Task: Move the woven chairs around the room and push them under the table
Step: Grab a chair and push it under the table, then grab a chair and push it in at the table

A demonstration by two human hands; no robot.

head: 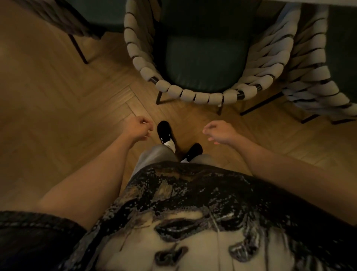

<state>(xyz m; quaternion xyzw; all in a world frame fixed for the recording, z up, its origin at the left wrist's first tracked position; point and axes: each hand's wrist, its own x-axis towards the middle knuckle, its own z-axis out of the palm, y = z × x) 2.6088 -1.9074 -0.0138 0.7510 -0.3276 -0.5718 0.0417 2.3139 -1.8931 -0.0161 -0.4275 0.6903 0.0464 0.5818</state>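
Observation:
A woven chair with thick pale rope wound on a dark frame and a dark green seat stands straight ahead, its curved back toward me. A second woven chair stands close on its right, and part of a third chair shows at the top left. My left hand hangs below the middle chair's back, fingers curled, holding nothing. My right hand hangs loosely curled and empty, also short of the chair. Neither hand touches a chair. A pale table edge shows at the top right.
The floor is herringbone wood, open on the left. My black shoes stand just behind the middle chair's thin dark legs. The legs of the right chair splay out across the floor at the right.

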